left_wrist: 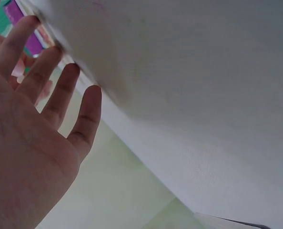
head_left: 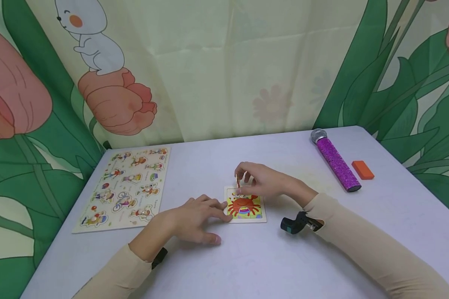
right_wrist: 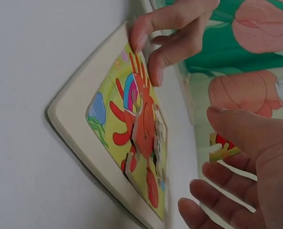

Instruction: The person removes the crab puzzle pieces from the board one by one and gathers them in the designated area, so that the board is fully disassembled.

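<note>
A small square crab jigsaw puzzle (head_left: 243,207) in a pale wooden frame lies on the table between the hands. My left hand (head_left: 196,220) rests at its left side with spread fingers, the fingertips on the frame and picture edge. Over the puzzle's far edge, my right hand (head_left: 263,180) pinches a puzzle piece (right_wrist: 221,149) between thumb and fingers. That piece is yellow with a red patch and stands on edge in the head view. In the right wrist view, several crab pieces (right_wrist: 144,129) sit raised and overlapping in the frame. The left wrist view shows the left palm and fingers.
A larger picture puzzle board (head_left: 134,187) lies at the left. At the right are a purple glittery microphone (head_left: 336,162) and an orange block (head_left: 363,170). A printed curtain (head_left: 217,83) hangs behind the white table (head_left: 239,265).
</note>
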Demonstrator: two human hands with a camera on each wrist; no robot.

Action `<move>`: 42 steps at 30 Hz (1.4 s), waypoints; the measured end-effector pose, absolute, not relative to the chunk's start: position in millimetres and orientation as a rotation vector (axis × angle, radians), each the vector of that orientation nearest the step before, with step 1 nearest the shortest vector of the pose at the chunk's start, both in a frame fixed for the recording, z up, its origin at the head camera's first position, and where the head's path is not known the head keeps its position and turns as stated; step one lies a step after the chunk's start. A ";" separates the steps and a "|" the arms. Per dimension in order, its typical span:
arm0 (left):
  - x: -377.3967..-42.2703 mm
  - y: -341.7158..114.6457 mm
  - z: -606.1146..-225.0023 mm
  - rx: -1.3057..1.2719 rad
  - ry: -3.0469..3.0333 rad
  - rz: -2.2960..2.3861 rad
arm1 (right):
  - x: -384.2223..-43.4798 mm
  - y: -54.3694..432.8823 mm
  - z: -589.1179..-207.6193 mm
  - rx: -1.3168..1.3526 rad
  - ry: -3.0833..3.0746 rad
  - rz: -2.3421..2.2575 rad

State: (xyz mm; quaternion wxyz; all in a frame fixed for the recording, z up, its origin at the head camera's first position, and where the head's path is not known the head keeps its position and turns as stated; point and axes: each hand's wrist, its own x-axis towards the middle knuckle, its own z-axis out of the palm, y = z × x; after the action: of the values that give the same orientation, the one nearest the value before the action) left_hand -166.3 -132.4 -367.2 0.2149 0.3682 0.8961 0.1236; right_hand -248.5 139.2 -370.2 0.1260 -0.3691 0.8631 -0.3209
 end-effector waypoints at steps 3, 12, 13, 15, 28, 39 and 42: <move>-166.2 -132.6 -366.4 1.014 2.488 0.338 | -252.2 145.9 -366.8 -1.074 2.536 -0.951; -165.4 -132.1 -366.0 0.984 2.494 0.328 | -258.9 162.8 -358.3 -1.088 2.597 -0.984; -165.2 -131.9 -365.9 0.983 2.495 0.331 | -259.0 164.3 -357.4 -1.085 2.603 -0.983; -164.8 -131.5 -366.0 0.978 2.497 0.330 | -259.9 167.3 -357.0 -1.084 2.614 -0.984; -161.6 -131.2 -366.3 0.962 2.516 0.287 | -263.8 188.5 -355.6 -1.056 2.641 -0.977; -157.4 -135.2 -363.1 0.955 2.530 0.297 | -267.0 214.7 -355.6 -0.998 2.674 -0.969; -155.1 -136.6 -361.6 0.954 2.539 0.301 | -267.7 219.9 -356.1 -0.979 2.673 -0.963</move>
State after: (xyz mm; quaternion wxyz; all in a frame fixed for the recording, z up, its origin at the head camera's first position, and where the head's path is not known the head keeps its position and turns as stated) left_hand -155.1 -136.6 -361.6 0.2048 0.3421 0.9107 0.1081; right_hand -267.7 219.9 -356.1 0.0682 -0.3252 0.8873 -0.3198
